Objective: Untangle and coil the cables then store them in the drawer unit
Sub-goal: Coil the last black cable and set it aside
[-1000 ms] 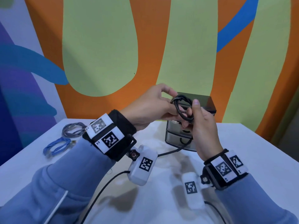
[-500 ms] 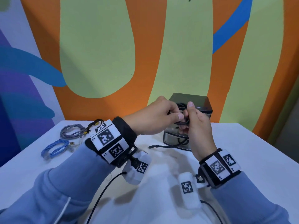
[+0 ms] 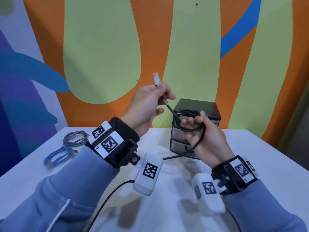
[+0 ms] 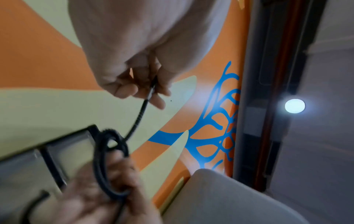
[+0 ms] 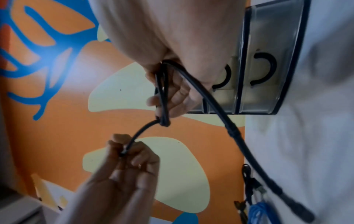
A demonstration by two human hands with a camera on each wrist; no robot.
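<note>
A black cable (image 3: 189, 129) is looped into a small coil in my right hand (image 3: 203, 131), whose fingers curl through the loops in front of the drawer unit (image 3: 210, 108). My left hand (image 3: 150, 101) is raised to the left and pinches the cable's end, its white plug (image 3: 156, 79) sticking up above the fingers. A short stretch of cable (image 4: 140, 112) runs taut from that pinch down to the coil (image 4: 107, 163). In the right wrist view the end wraps round the loops (image 5: 163, 106), and a loose tail (image 5: 239, 144) trails down to the table.
The drawer unit has a dark top and clear drawers with black handles (image 5: 266, 68). A coiled grey cable (image 3: 74, 139) and a coiled blue cable (image 3: 58, 156) lie on the white table (image 3: 267, 164) at the left. A painted wall stands close behind.
My hands, together at the coil before, have come apart. The left hand has pulled the cable's plug end up and to the left, drawing it tight, while the right hand keeps the coil.
</note>
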